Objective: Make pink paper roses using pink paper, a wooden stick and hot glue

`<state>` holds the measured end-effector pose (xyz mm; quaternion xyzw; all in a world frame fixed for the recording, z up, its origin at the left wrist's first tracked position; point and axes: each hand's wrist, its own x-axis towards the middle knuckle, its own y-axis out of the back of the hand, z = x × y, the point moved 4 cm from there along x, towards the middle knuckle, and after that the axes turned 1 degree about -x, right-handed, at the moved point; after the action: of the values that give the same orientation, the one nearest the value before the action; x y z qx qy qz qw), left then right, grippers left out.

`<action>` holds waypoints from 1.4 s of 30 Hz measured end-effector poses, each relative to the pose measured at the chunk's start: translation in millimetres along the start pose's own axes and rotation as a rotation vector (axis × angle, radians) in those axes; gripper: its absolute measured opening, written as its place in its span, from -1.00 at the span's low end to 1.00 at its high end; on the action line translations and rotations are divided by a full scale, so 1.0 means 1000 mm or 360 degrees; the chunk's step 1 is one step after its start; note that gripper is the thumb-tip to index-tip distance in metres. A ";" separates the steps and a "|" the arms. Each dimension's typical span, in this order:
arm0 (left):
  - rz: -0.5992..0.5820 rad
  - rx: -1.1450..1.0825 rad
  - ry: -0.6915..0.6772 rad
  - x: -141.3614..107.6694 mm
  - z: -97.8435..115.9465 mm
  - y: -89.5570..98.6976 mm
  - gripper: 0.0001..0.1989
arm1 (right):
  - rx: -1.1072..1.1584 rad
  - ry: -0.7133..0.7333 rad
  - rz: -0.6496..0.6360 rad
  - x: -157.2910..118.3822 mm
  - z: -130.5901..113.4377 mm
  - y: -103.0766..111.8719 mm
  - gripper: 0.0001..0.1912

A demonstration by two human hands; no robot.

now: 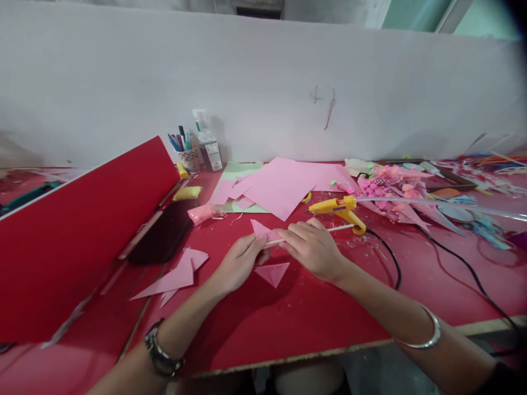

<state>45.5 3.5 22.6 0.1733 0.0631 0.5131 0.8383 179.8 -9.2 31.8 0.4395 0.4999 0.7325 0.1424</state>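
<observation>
Over the front middle of the red table, my left hand (239, 260) pinches a small piece of pink paper (261, 229) between thumb and fingers. A thin white stick (341, 227) lies across that paper. My right hand (315, 249) is closed around the stick, its fingertips close to the paper's right edge. The stick's far end sticks out to the right, near the yellow glue gun (334, 206). Just below my hands rests a folded pink paper triangle (272, 273). More pink paper pieces (181, 274) lie left of my left hand.
Large pink sheets (284, 189) lie at the back over a pale green one. At left are a black phone (162, 236) and a leaning red board (82, 236). Behind stand a pen cup (189, 159) and a bottle (211, 149). Pink paper crafts (395, 189) are heaped right; a black cord (387, 252) curves forward.
</observation>
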 end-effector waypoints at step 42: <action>-0.0206 0.0938 -0.0279 -0.006 0.005 -0.005 -0.57 | 0.1071 -0.0024 -0.0500 -0.003 0.011 -0.001 -0.68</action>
<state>48.6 -4.7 24.9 0.4481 0.1474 0.4013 0.7851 190.0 -3.5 30.7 0.3850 0.7731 0.4931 0.1044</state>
